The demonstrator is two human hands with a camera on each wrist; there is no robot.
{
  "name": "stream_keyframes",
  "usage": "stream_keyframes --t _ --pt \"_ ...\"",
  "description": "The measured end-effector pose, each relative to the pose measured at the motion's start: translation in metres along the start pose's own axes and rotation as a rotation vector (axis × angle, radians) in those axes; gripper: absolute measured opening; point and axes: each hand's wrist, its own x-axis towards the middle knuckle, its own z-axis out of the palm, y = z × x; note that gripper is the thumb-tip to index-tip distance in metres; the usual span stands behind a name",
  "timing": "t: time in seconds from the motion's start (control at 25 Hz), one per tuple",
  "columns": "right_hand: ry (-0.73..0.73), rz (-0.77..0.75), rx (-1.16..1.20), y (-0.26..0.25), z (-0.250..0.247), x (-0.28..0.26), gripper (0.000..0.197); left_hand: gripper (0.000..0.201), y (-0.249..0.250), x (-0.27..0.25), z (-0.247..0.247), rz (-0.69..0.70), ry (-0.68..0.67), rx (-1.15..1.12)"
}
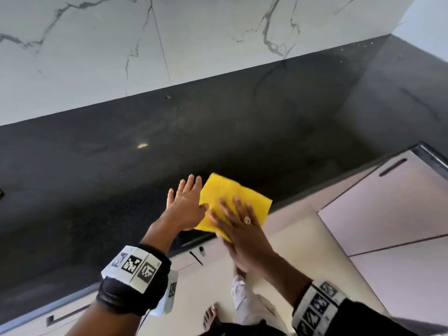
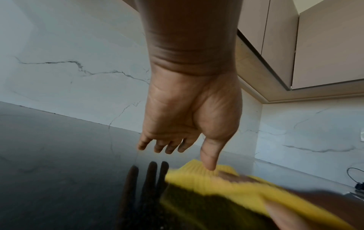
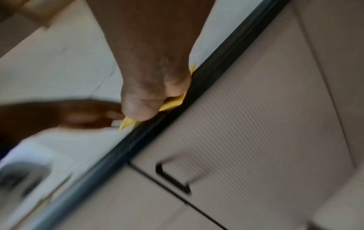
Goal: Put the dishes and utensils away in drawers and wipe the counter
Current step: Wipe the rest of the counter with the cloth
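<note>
A yellow cloth [image 1: 225, 192] lies on the black counter [image 1: 121, 166], close to its front edge. My right hand [image 1: 240, 221] presses flat on the cloth with spread, straight fingers; a ring shows on one finger. My left hand [image 1: 185, 202] is open just left of the cloth, fingers straight, thumb touching the cloth's edge. In the left wrist view, the left hand [image 2: 187, 124] hovers a little above the glossy counter, with its thumb tip on the cloth [image 2: 216, 182]. The right wrist view shows the heel of the right hand [image 3: 153, 93] on the cloth [image 3: 171, 104] at the counter's lip; its fingers are hidden.
A white marble backsplash [image 1: 169, 40] runs behind the counter, which turns a corner at the right. Beige drawer fronts [image 1: 388, 202] with black handles [image 3: 171, 179] sit under the counter edge. Upper cabinets [image 2: 315, 46] hang above. A dark cable [image 2: 354, 179] lies at the far right.
</note>
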Motion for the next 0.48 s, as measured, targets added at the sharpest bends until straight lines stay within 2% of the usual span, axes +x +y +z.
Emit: stream_keyframes --t 0.04,0.08,0.12,0.16,0.24,0.28,0.36,0.4,0.48 --pt "-0.032 -0.111 -0.012 0.0 -0.009 -0.019 0.055 0.078 0.004 -0.001 0.001 0.006 0.01 -0.006" --pt "0.007 -0.186 -0.03 0.024 -0.017 -0.029 0.058 0.077 0.009 -0.002 0.002 0.018 0.009 0.001" --pt "0.045 -0.196 -0.041 0.062 -0.022 -0.038 0.061 0.078 0.016 -0.004 0.002 0.039 -0.005 0.021" --pt "0.069 -0.11 -0.036 0.101 -0.025 -0.045 0.064 0.079 0.023 -0.006 0.003 0.067 -0.021 0.041" --pt "0.172 0.249 -0.036 0.178 -0.024 -0.054 0.064 0.081 0.036 -0.007 0.004 0.115 -0.023 0.083" --pt "0.219 0.41 0.01 0.194 -0.022 -0.055 0.062 0.082 0.042 -0.008 0.005 0.129 -0.022 0.099" --pt "0.324 0.606 0.162 0.168 0.006 -0.041 0.063 0.082 0.052 -0.007 0.005 0.136 -0.025 0.11" --pt "0.346 0.646 0.29 0.132 0.018 -0.032 0.064 0.082 0.056 -0.005 0.005 0.125 -0.023 0.104" --pt "0.336 0.624 0.497 0.055 0.027 -0.013 0.065 0.081 0.063 0.005 0.003 0.093 -0.015 0.091"
